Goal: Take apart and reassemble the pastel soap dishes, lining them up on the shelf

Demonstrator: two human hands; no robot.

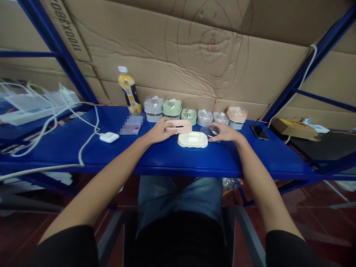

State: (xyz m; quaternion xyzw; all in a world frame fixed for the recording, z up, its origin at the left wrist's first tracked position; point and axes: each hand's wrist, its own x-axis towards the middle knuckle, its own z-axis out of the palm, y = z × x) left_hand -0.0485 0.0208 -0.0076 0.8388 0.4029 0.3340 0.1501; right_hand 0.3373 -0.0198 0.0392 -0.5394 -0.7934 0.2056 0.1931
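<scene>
My left hand [162,132] is closed on the left end of a pink oval plastic piece with a dark slot [183,127]. Just in front of that piece lies a cream oval tray [193,139] with a raised middle and a wavy rim, on the blue table. To its right, my right hand [222,132] has its fingers curled round a clear plastic cover [207,131], which sits low at the table top. Part of the cover is hidden behind the fingers.
Behind my hands stands a row of lidded boxes: grey [154,108], green [171,107] and pink [237,116] among them. A drink bottle [129,91], white earbuds case [109,137] and cables [81,148] are at left. A phone [259,131] and cardboard box [294,129] are at right.
</scene>
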